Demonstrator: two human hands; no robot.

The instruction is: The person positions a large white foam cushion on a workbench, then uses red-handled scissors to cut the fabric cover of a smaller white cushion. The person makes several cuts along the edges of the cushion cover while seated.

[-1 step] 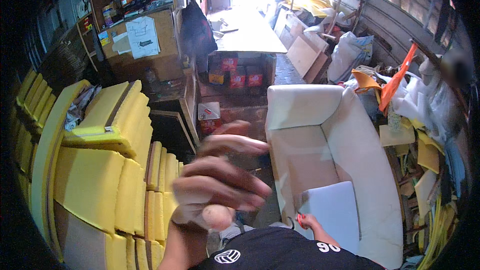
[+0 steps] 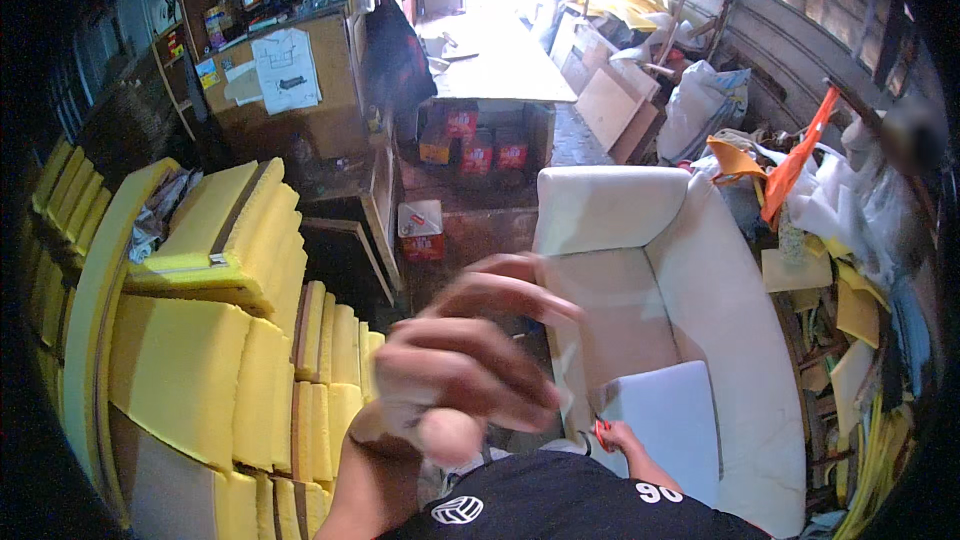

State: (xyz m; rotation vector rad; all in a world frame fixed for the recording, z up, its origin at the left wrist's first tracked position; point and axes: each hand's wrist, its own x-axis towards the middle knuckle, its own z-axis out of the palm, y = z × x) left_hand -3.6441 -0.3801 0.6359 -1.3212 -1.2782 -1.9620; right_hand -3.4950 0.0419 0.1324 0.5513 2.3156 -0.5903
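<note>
My left hand is raised in front of me, blurred by motion. Its fingers are curled but apart, and I see nothing in them. Lower right, my right hand is closed on a small red-handled tool whose kind I cannot make out. That hand is beside a pale blue-white cushion, which lies on the seat of a cream sofa. The sofa's near end is partly hidden by my body.
Stacks of yellow foam blocks rise on the left. Beyond are a wooden cabinet, a bright worktable and red boxes beneath it. Boards, plastic bags and an orange strip crowd the right.
My left hand has shifted to the right and slightly down, toward the sofa's left edge. My right hand and the cushion stay almost where they were.
</note>
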